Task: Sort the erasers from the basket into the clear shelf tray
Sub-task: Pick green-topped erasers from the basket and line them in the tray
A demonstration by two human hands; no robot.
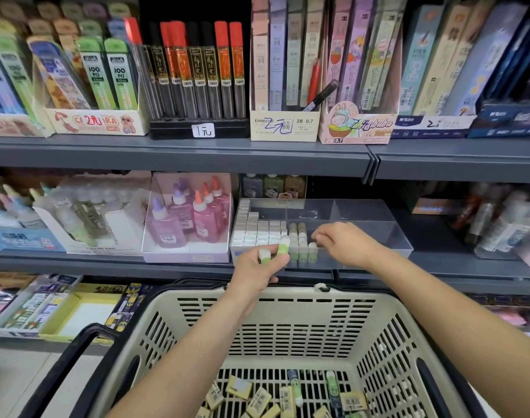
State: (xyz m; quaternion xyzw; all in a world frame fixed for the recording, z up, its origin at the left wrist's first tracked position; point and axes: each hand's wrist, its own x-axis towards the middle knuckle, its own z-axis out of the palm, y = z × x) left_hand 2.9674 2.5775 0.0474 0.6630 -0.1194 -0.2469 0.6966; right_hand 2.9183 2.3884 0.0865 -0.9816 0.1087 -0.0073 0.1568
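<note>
The left hand point(259, 271) pinched two green-and-white erasers point(274, 251) just before the clear shelf tray point(378, 236). The right hand point(343, 242), fingers pressed together, set another eraser point(312, 250) inside. More lay in the basket point(288, 312).

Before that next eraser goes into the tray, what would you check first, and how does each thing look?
1. Left hand has erasers ready: ok, two green-and-white erasers in its grip.
2. Right hand out of the way: not ok, its fingers are at the row.
3. Space in the clear shelf tray: ok, right part bare.
4. Standing row upright: ok.
5. More stock in the basket: ok, yellow erasers remain.
</note>
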